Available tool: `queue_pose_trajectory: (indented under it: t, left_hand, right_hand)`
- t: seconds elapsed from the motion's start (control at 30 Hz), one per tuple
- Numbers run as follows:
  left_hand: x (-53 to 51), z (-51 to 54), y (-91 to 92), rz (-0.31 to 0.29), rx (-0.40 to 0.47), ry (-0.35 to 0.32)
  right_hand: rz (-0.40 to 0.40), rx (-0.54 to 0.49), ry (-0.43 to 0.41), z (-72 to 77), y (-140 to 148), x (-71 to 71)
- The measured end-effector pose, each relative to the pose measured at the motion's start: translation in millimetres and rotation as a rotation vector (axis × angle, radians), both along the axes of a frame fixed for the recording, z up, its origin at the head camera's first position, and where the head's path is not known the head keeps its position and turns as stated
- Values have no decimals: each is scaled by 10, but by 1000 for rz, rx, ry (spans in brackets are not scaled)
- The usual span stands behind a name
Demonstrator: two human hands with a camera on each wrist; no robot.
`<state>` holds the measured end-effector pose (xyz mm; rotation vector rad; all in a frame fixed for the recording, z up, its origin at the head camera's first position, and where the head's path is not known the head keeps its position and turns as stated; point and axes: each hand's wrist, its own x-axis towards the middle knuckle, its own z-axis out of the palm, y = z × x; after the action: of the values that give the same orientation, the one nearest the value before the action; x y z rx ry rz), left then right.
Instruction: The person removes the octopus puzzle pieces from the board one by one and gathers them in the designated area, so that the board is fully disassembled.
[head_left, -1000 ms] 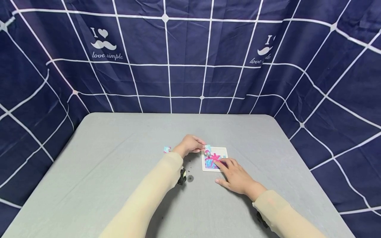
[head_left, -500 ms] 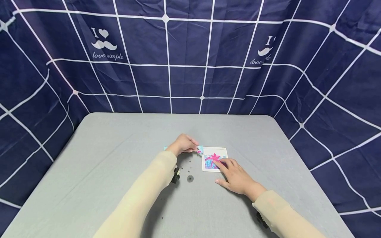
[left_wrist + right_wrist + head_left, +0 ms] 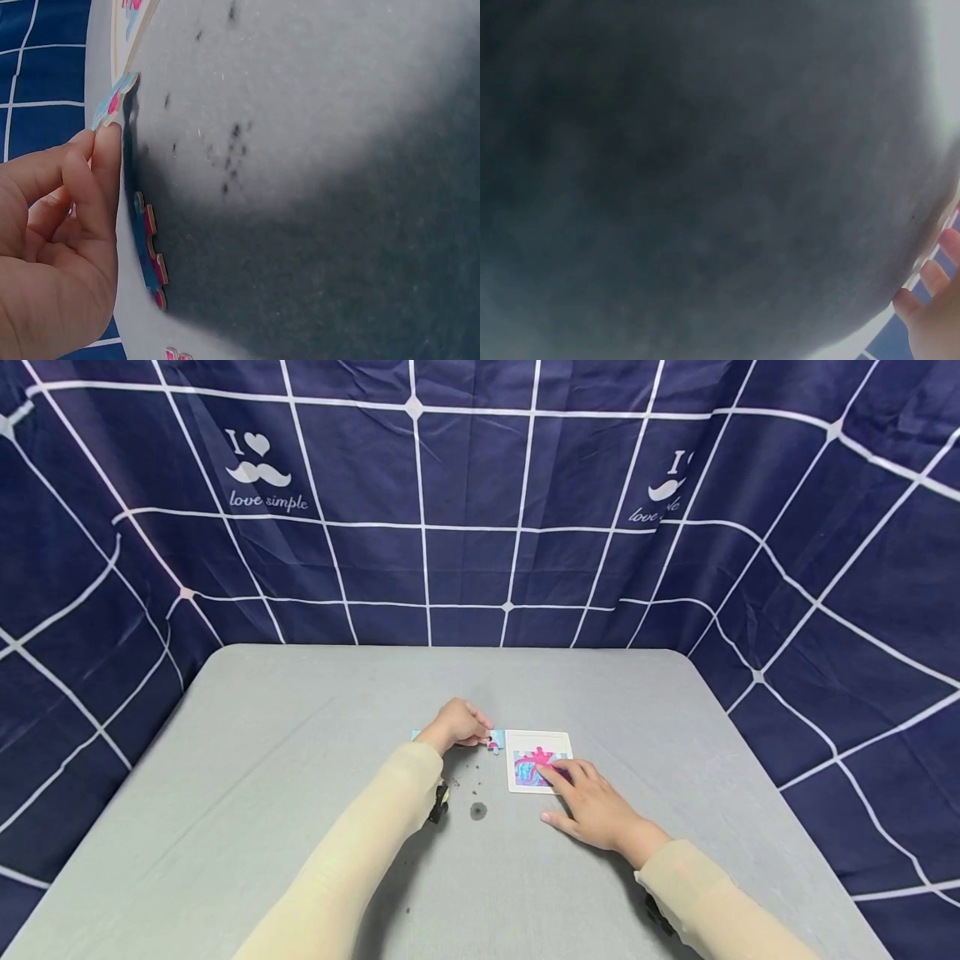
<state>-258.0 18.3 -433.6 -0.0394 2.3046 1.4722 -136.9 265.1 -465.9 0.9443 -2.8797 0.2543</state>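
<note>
Between thumb and fingers my left hand [image 3: 459,725] pinches a blue and pink puzzle piece [image 3: 496,741], just left of the white puzzle tray [image 3: 538,739]. The left wrist view shows the piece [image 3: 115,101] at the fingertips of the left hand [image 3: 64,240]. My right hand [image 3: 600,806] lies with fingers extended over the tray's right side, its fingertips on the joined pink and blue pieces [image 3: 527,770] in the lower part. In the right wrist view only some fingers of the right hand [image 3: 935,300] show at the edge.
More puzzle pieces [image 3: 154,259] lie on the grey table beneath the left hand, largely hidden in the head view. Dark specks and a dark round spot [image 3: 478,811] mark the table left of the tray. A blue checked curtain [image 3: 472,560] surrounds the table's back and sides.
My left hand has moved left with the piece, from over the tray's upper left corner to outside the tray's left edge. My right hand has stayed in place.
</note>
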Motion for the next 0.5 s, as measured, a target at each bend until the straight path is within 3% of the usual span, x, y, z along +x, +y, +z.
queue_pose_trajectory:
  t: [0.2,0.5]
  left_hand:
    - [-19,-42,0,-3,-35,22]
    - [2,-8,25,4,-67,24]
  right_hand:
    - [-4,3,-6,0,4,3]
    - [-7,-5,-22,10,5,0]
